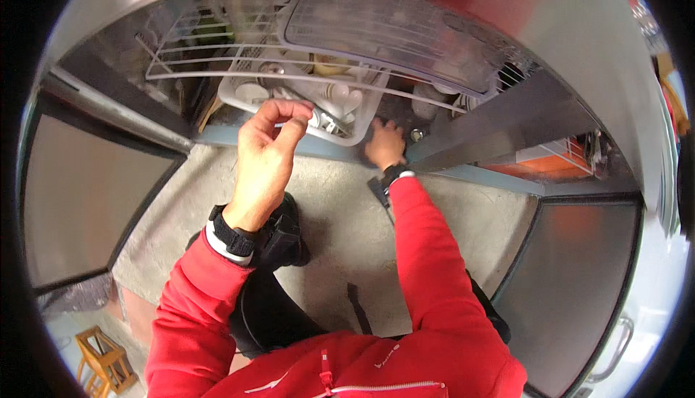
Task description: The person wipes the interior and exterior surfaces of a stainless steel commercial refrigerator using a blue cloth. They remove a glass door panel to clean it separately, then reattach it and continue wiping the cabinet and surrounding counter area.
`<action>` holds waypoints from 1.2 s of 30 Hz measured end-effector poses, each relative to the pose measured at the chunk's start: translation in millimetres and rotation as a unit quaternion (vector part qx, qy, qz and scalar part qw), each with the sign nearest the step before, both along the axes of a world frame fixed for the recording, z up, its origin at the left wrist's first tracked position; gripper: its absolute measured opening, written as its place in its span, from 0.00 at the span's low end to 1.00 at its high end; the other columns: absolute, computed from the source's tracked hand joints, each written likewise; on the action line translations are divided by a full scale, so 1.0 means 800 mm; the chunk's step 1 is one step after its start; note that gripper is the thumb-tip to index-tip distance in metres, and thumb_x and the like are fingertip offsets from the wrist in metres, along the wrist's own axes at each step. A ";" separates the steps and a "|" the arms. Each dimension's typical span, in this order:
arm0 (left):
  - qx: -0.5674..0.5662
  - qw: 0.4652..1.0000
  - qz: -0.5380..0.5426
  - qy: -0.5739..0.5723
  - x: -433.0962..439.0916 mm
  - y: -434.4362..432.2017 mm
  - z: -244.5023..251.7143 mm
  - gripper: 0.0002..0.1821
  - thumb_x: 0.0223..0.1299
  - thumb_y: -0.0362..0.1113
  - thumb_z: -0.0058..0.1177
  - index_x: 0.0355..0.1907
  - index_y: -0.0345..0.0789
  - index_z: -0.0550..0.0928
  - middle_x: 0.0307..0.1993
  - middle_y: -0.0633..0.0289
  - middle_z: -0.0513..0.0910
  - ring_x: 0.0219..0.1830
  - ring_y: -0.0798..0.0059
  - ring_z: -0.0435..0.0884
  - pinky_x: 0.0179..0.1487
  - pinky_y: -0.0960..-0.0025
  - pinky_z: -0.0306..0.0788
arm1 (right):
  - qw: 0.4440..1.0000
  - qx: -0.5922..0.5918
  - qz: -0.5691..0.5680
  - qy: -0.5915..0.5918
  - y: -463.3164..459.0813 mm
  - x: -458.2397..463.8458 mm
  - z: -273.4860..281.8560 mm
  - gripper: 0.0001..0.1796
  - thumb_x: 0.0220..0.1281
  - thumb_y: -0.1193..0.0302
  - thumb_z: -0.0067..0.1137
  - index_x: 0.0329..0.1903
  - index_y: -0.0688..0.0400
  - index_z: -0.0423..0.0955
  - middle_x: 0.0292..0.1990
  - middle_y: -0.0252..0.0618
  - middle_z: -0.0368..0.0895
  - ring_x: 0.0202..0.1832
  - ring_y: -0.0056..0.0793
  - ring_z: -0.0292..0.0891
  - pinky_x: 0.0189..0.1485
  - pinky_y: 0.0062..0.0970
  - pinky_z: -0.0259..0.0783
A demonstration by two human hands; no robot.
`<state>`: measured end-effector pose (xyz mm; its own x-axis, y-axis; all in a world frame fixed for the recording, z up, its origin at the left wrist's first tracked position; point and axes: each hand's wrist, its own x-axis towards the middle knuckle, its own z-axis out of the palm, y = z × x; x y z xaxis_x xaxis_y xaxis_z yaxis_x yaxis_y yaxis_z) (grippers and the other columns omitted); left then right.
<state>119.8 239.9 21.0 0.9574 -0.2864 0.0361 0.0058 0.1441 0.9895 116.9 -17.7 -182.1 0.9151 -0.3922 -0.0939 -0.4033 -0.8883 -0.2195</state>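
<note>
My left hand (266, 154) is raised at the front of a white plastic basket (355, 138) inside a low cabinet. Its thumb and index fingertips meet, and nothing shows between them. Several white spoons (337, 93), a small white bowl (252, 92) and a long metal utensil (317, 109) lie in the basket. My right hand (386, 144) reaches low to the cabinet's front edge, just right of the basket, fingers slightly apart. I see nothing in it. Whether its fingertips touch the basket is unclear.
A white wire rack (184, 76) crosses above the basket, with a translucent plastic lid (380, 34) over it. A grey divider (505, 116) stands at right. Cabinet doors stand open at left (98, 192) and right (575, 284). A small wooden stool (106, 362) is at lower left.
</note>
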 end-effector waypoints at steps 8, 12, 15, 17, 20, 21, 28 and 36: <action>-0.022 0.999 -0.027 -0.025 -0.004 -0.007 -0.014 0.05 0.71 0.31 0.55 0.42 0.35 0.85 0.49 0.61 0.86 0.49 0.78 0.81 0.51 0.73 0.74 | 0.994 0.007 0.030 -0.107 -0.013 -0.190 -0.079 0.31 0.44 0.75 0.73 0.56 0.42 0.78 0.54 0.48 0.73 0.57 0.55 0.71 0.56 0.50 0.75; 0.013 1.000 0.000 -0.018 -0.002 -0.029 -0.003 0.08 0.72 0.32 0.55 0.48 0.35 0.84 0.50 0.63 0.85 0.51 0.77 0.81 0.53 0.72 0.73 | 0.957 0.092 -0.264 -0.078 -0.120 -0.312 -0.069 0.27 0.48 0.74 0.68 0.56 0.47 0.78 0.50 0.55 0.77 0.52 0.58 0.78 0.57 0.49 0.75; 0.014 0.990 -0.078 -0.120 -0.010 -0.077 0.000 0.16 0.70 0.33 0.58 0.58 0.33 0.82 0.56 0.61 0.83 0.54 0.75 0.80 0.57 0.70 0.74 | 0.915 0.110 -0.292 -0.254 -0.173 -0.336 -0.030 0.28 0.50 0.73 0.67 0.58 0.50 0.77 0.49 0.54 0.79 0.52 0.58 0.78 0.57 0.49 0.75; 0.044 0.979 -0.171 -0.102 -0.020 -0.121 -0.001 0.32 0.68 0.39 0.64 0.72 0.34 0.72 0.67 0.56 0.76 0.67 0.67 0.74 0.69 0.63 0.68 | 0.897 0.140 -0.218 -0.359 -0.193 -0.305 0.000 0.30 0.48 0.73 0.67 0.59 0.53 0.76 0.52 0.51 0.78 0.55 0.56 0.75 0.59 0.46 0.74; 0.078 0.958 -0.211 -0.177 -0.037 -0.182 -0.006 0.48 0.62 0.45 0.70 0.79 0.34 0.60 0.75 0.50 0.65 0.75 0.59 0.65 0.74 0.57 0.62 | 0.955 0.041 -0.147 -0.253 -0.184 -0.238 0.019 0.34 0.50 0.64 0.70 0.64 0.48 0.74 0.60 0.47 0.74 0.63 0.52 0.69 0.63 0.52 0.68; 0.088 0.953 -0.212 -0.200 -0.037 -0.201 -0.007 0.50 0.62 0.45 0.70 0.81 0.36 0.56 0.76 0.50 0.63 0.76 0.59 0.64 0.75 0.55 0.59 | 0.973 -0.021 -0.134 -0.186 -0.176 -0.219 0.016 0.38 0.50 0.60 0.72 0.67 0.43 0.73 0.66 0.43 0.71 0.66 0.50 0.66 0.64 0.53 0.65; 0.083 0.945 -0.179 -0.261 -0.005 -0.279 -0.022 0.34 0.67 0.48 0.66 0.66 0.26 0.74 0.62 0.51 0.80 0.65 0.64 0.76 0.73 0.61 0.63 | 0.955 -0.026 -0.144 -0.258 -0.243 -0.205 -0.062 0.24 0.47 0.67 0.69 0.52 0.40 0.84 0.54 0.34 0.76 0.55 0.47 0.68 0.56 0.46 0.68; 0.089 0.927 -0.064 -0.359 -0.008 -0.306 -0.033 0.29 0.69 0.62 0.59 0.39 0.32 0.78 0.36 0.68 0.76 0.39 0.75 0.72 0.46 0.70 0.66 | 0.887 -0.142 -0.352 -0.262 -0.431 -0.274 -0.056 0.21 0.52 0.70 0.67 0.53 0.48 0.81 0.49 0.45 0.78 0.52 0.51 0.74 0.51 0.46 0.75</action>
